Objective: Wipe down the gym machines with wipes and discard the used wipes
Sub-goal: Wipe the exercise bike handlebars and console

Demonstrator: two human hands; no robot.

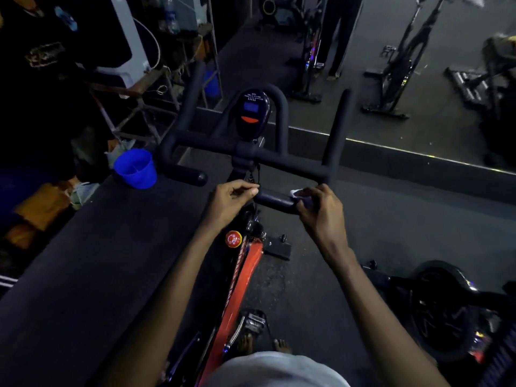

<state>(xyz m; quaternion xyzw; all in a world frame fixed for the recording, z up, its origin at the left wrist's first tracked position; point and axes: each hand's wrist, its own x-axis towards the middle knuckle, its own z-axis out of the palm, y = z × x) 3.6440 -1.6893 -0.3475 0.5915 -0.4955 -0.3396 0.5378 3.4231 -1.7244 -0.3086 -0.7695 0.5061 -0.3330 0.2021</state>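
The right hand point(321, 208) has its fingers curled round a white wipe point(296, 192), clamping it onto the short padded handlebar grip point(275, 201) of the spin bike point(243, 275). The grip's long axis runs left to right, so the unwiped length lies to that hand's left. The left hand point(231, 199), fingers curled, pinches the grip's free end (apparently steadying it) and would block a full stroke; the console point(252, 110), red knob point(233, 239) and blue cup point(136, 169) sit well clear.
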